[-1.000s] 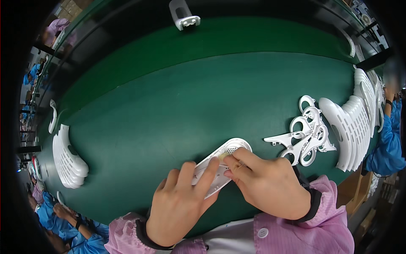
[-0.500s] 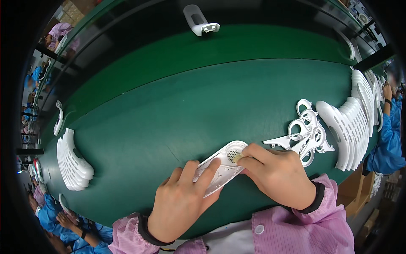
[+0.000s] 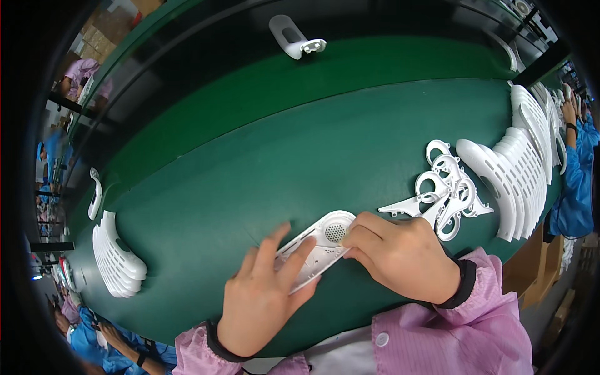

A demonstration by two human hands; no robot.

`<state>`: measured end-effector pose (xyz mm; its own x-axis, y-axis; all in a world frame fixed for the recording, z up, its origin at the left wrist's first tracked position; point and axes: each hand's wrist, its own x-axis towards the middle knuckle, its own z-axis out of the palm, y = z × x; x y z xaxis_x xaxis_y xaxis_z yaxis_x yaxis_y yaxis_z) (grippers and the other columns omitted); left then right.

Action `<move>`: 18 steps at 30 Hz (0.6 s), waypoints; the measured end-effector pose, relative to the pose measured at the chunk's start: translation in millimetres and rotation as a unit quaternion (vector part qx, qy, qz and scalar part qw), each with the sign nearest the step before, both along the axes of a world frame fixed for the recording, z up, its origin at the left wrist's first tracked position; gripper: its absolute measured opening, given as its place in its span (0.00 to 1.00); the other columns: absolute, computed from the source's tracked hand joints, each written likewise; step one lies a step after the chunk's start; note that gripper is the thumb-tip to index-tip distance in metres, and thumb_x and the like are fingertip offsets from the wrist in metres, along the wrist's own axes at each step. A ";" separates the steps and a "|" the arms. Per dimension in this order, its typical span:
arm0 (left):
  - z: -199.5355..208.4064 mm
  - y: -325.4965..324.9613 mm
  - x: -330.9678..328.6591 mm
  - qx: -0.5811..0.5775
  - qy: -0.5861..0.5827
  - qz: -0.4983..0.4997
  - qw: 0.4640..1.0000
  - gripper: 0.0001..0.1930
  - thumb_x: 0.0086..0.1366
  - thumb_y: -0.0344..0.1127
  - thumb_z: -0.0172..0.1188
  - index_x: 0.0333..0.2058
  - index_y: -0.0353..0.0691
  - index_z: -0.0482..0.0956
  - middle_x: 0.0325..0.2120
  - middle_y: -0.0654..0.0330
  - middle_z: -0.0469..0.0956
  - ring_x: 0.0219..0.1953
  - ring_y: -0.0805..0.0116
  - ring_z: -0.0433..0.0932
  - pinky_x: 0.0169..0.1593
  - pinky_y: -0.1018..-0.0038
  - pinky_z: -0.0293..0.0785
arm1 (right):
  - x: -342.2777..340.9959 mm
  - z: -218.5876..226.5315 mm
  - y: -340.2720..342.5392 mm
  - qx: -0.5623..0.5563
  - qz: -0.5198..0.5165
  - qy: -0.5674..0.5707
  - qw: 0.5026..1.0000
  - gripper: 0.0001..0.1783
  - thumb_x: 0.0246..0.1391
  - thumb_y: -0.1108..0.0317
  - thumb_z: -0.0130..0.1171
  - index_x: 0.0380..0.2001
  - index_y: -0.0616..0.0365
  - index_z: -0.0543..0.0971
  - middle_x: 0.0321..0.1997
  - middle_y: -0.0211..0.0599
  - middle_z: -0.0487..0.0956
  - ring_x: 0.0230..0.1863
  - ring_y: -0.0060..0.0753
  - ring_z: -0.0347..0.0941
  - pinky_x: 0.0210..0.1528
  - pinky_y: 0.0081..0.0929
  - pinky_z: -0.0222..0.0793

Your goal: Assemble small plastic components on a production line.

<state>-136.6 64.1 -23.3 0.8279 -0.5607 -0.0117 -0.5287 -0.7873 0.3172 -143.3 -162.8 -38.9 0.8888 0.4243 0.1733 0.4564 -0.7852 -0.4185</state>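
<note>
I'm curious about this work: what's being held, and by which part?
A white plastic cover: the left hand holds its lower-left end. The right hand is at its right edge, its grip unclear.

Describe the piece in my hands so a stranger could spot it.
On the green table, look to the side nearest the wearer. The left hand holds the lower-left end of a long white shell, with the right hand at its right edge. Unlike the stacked shells on the right, it shows its inside, with a round patch of small holes.
</note>
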 end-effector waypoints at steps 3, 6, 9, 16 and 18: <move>3.5 -0.5 3.4 -0.014 0.013 -0.016 1.000 0.28 0.53 0.35 0.73 0.55 0.51 0.81 0.55 0.58 0.73 0.41 0.57 0.78 0.38 0.65 0.82 | 1.4 -2.4 0.6 0.015 0.000 -0.011 1.000 0.08 0.49 0.71 0.67 0.32 0.57 0.78 0.34 0.30 0.76 0.22 0.32 0.76 0.22 0.28 0.71; 5.0 -1.5 0.8 -0.007 0.026 -0.028 0.999 0.27 0.53 0.33 0.72 0.54 0.52 0.81 0.56 0.58 0.72 0.43 0.57 0.77 0.39 0.65 0.82 | 3.8 -6.1 2.5 0.029 0.033 -0.047 0.998 0.06 0.43 0.75 0.61 0.27 0.61 0.76 0.33 0.33 0.73 0.21 0.26 0.75 0.21 0.25 0.71; 5.5 -1.4 0.5 0.002 0.028 -0.028 0.999 0.27 0.54 0.32 0.72 0.54 0.52 0.81 0.55 0.59 0.73 0.42 0.57 0.77 0.39 0.66 0.83 | 3.9 -4.9 4.1 0.003 0.035 -0.036 0.999 0.05 0.43 0.75 0.61 0.27 0.61 0.75 0.32 0.34 0.72 0.20 0.26 0.75 0.20 0.25 0.70; 9.9 -7.1 2.1 0.000 0.022 -0.039 0.999 0.26 0.54 0.32 0.72 0.54 0.51 0.82 0.54 0.59 0.73 0.42 0.56 0.77 0.41 0.65 0.82 | -2.0 0.9 1.9 -0.042 0.028 -0.008 0.999 0.10 0.46 0.71 0.64 0.35 0.57 0.79 0.35 0.32 0.76 0.26 0.29 0.79 0.23 0.27 0.72; 10.1 -4.2 5.6 -0.018 0.041 -0.046 0.998 0.27 0.53 0.32 0.72 0.54 0.51 0.81 0.55 0.58 0.73 0.44 0.55 0.78 0.42 0.64 0.81 | -1.9 8.0 -6.9 -0.030 0.015 -0.007 0.999 0.11 0.47 0.71 0.65 0.37 0.56 0.80 0.37 0.33 0.77 0.28 0.29 0.80 0.23 0.26 0.73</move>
<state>-131.0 59.9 -13.2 0.7695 -0.6362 -0.0558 -0.5699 -0.7236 0.3894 -145.2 -169.7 -30.8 0.8727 0.4616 0.1591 0.4865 -0.7945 -0.3635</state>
